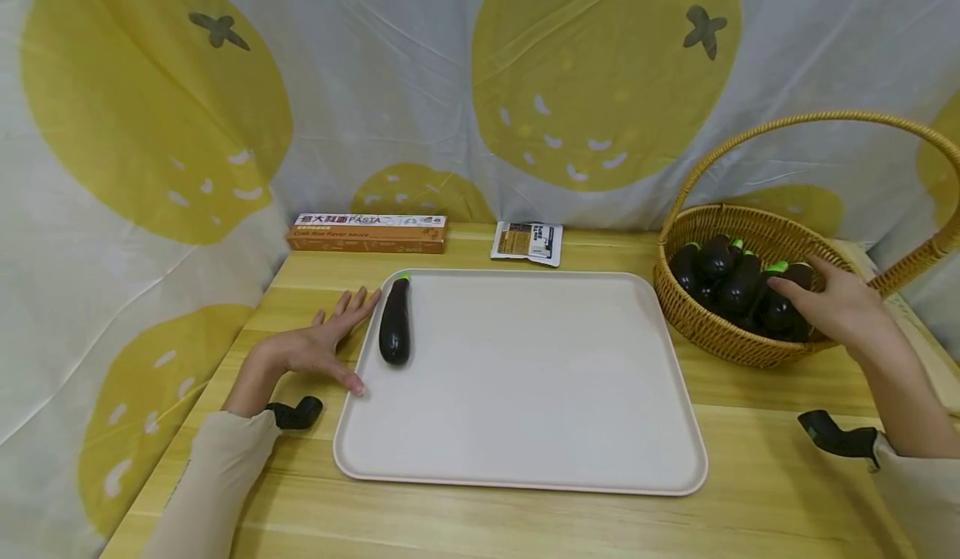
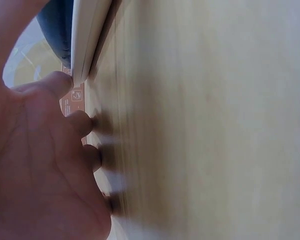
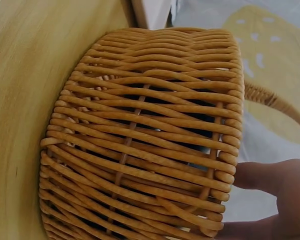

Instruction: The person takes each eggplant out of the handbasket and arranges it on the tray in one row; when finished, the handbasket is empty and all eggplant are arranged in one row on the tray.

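- Lemon-printed cloth (image 1: 390,67) hangs behind a wooden table (image 1: 750,459) bearing a white tray (image 1: 540,392).
- Right hand (image 1: 843,305), the nearer to the wicker basket (image 1: 693,330): thumb and fingers reach over its rim to the outermost eggplant (image 1: 799,276); whether they grip or merely touch it cannot be told.
- This eggplant lies between thumb and index finger; its long axis is partly hidden by hand and neighbouring eggplants (image 1: 738,284).
- Left hand (image 1: 318,349): fingers spread at the tray's left edge, grasping nothing. Just right of them lies a lone eggplant (image 1: 394,326), long axis pointing away from the wearer, stem end farthest.
- Eggplants throughout: glossy, near-black, plump; several green caps visible.
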A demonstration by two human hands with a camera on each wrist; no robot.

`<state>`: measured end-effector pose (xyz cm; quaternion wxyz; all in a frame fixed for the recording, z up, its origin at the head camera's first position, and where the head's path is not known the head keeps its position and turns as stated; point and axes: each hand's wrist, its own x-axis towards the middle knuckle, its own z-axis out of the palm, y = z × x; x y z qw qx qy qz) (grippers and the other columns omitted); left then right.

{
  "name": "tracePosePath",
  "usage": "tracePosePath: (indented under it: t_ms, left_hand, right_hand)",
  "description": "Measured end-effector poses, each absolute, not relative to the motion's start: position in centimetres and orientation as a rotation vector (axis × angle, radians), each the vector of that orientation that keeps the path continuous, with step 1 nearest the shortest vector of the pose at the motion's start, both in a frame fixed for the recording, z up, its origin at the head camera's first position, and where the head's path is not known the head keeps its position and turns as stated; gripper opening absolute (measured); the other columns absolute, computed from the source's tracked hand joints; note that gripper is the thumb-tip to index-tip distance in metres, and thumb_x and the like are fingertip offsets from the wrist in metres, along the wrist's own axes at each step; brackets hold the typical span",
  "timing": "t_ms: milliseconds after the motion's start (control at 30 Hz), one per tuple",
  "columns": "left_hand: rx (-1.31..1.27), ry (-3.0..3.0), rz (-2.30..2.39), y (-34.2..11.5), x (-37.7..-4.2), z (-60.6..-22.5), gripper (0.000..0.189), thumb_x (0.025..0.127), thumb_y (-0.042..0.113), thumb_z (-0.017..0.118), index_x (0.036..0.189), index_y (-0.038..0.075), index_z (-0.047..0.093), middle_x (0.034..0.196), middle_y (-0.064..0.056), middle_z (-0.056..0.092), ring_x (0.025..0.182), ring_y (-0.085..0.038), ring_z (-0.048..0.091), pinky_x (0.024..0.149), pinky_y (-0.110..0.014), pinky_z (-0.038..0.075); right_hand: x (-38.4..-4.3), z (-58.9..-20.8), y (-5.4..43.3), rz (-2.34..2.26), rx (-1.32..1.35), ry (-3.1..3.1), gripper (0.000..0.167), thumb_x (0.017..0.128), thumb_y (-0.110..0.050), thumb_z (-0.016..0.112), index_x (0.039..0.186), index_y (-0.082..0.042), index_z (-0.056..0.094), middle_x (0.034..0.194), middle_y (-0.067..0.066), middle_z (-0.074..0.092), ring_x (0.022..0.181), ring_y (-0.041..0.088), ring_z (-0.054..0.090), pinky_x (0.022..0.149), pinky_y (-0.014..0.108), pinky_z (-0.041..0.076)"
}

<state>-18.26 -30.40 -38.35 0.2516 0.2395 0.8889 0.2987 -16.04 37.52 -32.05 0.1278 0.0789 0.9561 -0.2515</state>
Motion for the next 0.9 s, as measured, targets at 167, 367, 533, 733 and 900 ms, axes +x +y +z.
tracePosePath:
  t_ms: [167,367,533,733,900]
  left_hand:
    - [0.653,2.420,0.810,-30.42,-18.22,-38.41,0.144,0.070,0.041,0.095,0.167,0.009,-0.006,0.167,-0.030,-0.024,0.151,-0.054,-0.029,0.112,-0.081,-0.017]
    - [0.633,2.424,0.808,-30.58,-18.23,-38.48,0.144,0.070,0.041,0.095,0.167,0.009,-0.006,0.168,-0.028,-0.025,0.152,-0.052,-0.030,0.113,-0.080,-0.018]
    - [0.634,2.424,0.806,-30.55,-18.23,-38.43,0.144,0.070,0.041,0.095,0.167,0.009,-0.006,0.168,-0.028,-0.025,0.152,-0.052,-0.030,0.114,-0.079,-0.018]
    - [0.653,2.407,0.828,-30.36,-18.19,-38.21,0.144,0.069,0.041,0.096,0.167,0.009,-0.005,0.168,-0.029,-0.024,0.152,-0.053,-0.030,0.113,-0.080,-0.018]
    - [0.641,2.404,0.828,-30.45,-18.22,-38.31,0.144,0.070,0.041,0.096,0.167,0.008,-0.005,0.168,-0.027,-0.025,0.152,-0.052,-0.030,0.114,-0.079,-0.018]
  right_hand:
    - [-16.07,-32.23,37.72,-0.705,0.231,2.765,0.099,0.106,-0.063,0.031,0.158,0.007,-0.016,0.151,0.055,0.013,0.127,0.076,0.024,0.093,0.081,0.036]
    - [-16.06,-32.50,37.31,-0.666,0.284,2.784,0.101,0.106,-0.064,0.031,0.158,0.009,-0.016,0.149,0.055,0.019,0.125,0.075,0.028,0.092,0.079,0.039]
    - [-15.94,-32.55,37.33,-0.685,0.253,2.765,0.103,0.105,-0.066,0.031,0.156,0.007,-0.020,0.152,0.054,0.010,0.131,0.077,0.018,0.096,0.083,0.032]
    - [-15.80,-32.68,37.39,-0.684,0.235,2.765,0.101,0.107,-0.062,0.032,0.155,0.011,-0.018,0.152,0.054,0.005,0.131,0.078,0.015,0.098,0.084,0.030]
    - [-15.79,-32.77,37.23,-0.647,0.217,2.798,0.098,0.108,-0.058,0.034,0.155,0.015,-0.011,0.150,0.055,0.010,0.130,0.077,0.019,0.098,0.083,0.031]
